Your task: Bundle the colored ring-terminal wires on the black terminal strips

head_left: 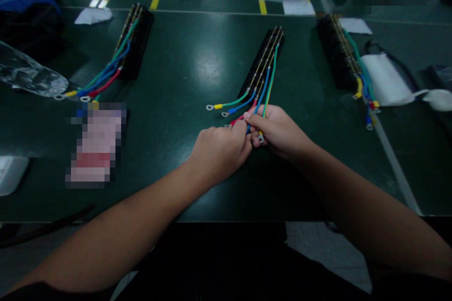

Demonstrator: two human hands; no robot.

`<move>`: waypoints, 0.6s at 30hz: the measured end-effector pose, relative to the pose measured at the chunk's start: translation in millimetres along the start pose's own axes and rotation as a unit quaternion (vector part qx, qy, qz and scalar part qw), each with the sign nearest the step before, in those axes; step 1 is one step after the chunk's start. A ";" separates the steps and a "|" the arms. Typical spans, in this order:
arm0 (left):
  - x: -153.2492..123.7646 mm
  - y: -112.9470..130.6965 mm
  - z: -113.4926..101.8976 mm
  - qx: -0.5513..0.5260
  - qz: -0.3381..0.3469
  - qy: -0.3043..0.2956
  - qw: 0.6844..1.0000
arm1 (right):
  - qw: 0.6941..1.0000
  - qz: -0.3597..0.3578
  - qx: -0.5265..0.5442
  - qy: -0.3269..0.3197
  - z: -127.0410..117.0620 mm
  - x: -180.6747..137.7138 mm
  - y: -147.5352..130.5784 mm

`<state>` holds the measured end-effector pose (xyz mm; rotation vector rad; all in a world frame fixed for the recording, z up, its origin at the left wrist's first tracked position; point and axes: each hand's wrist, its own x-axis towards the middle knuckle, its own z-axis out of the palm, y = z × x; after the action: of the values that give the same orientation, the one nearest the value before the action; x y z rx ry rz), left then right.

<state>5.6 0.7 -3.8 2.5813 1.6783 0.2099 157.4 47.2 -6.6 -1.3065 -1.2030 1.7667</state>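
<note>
- No text, brand, number or sign is being made out here.
- The pixelated rectangle [97, 146] at left is being masked, unreadable.

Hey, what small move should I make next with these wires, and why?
I'd perhaps ease the blue wire slightly left, apart from the green-and-yellow wire. It runs down to where your left hand and right hand meet, its end hidden there, and the wires crowd together, while the green wire lies fanned out to the left.
</note>
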 end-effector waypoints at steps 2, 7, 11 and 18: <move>-0.3 -0.3 -0.2 -0.004 0.003 0.005 1.000 | 1.000 0.006 0.002 0.002 0.2 0.1 -0.1; -1.4 0.2 0.9 -0.003 0.001 0.009 1.000 | 1.000 -0.006 -0.008 -0.005 -0.4 2.2 1.4; -0.9 0.9 2.0 0.002 -0.004 0.003 1.000 | 1.000 -0.010 -0.002 -0.005 -0.8 2.7 2.3; -1.2 -1.1 0.0 -0.001 -0.001 -0.005 1.000 | 1.000 -0.001 -0.003 -0.005 -1.1 1.7 1.1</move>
<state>4.2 0.1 -4.0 2.5748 1.6772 0.1979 158.0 48.6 -8.3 -1.3013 -1.2161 1.7705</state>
